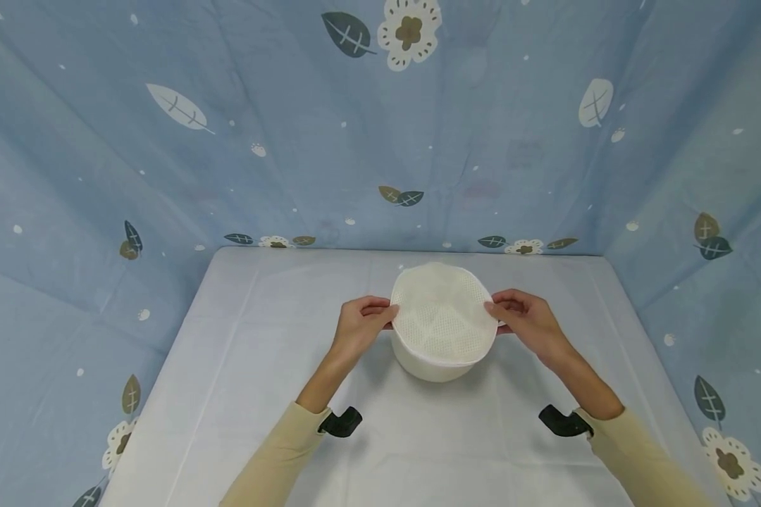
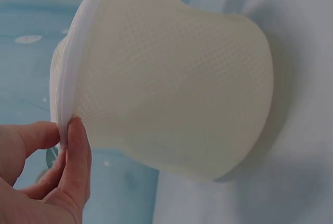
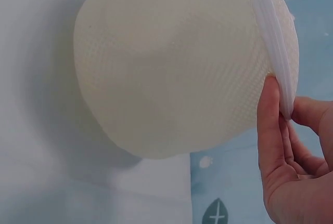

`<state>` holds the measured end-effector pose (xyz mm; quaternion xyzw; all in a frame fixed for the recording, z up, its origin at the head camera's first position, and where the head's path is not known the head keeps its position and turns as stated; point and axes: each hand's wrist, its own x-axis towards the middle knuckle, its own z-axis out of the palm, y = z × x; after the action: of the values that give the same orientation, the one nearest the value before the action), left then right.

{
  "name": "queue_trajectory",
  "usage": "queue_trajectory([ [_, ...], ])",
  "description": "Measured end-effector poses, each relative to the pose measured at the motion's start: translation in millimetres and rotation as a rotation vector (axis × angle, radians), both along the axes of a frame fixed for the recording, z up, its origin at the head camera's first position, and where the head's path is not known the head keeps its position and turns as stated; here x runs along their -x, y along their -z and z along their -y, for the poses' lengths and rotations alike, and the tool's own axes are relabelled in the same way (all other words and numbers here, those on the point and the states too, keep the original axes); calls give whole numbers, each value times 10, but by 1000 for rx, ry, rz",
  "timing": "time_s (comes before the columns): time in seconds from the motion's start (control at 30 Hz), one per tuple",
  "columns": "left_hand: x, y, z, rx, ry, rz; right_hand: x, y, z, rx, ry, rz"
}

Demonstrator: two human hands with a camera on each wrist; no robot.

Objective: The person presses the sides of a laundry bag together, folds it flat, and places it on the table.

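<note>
A cream mesh laundry bag (image 1: pixel 445 315), rounded like a drum, stands on the white table with its meshed top tilted toward me. White piping or zip tape (image 2: pixel 78 42) runs round its upper rim. My left hand (image 1: pixel 363 325) pinches the left side of that rim, thumb on top and fingers beneath. On the opposite side, my right hand (image 1: pixel 529 324) pinches the rim the same way. In the right wrist view, the bag's side wall (image 3: pixel 166 78) bulges smoothly below the white edge band (image 3: pixel 270 37). The inside of the bag is hidden.
The white-covered table (image 1: pixel 260 352) reaches a straight far edge. Blue cloth (image 1: pixel 292 162) printed with leaves and flowers hangs behind it and along both sides. Black wrist mounts (image 1: pixel 341 422) sit at the cream sleeves (image 1: pixel 279 454).
</note>
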<state>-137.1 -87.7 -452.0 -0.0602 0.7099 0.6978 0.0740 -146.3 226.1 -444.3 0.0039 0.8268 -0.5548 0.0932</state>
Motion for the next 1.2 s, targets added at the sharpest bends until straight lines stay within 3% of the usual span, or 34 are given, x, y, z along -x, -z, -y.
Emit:
queue_trajectory([
  [0.57,-334,47,116,10,11,-7,-269,112,65,54,-28,22],
  [1.2,-376,231,110,34,12,-48,-297,356,56,107,-48,54],
])
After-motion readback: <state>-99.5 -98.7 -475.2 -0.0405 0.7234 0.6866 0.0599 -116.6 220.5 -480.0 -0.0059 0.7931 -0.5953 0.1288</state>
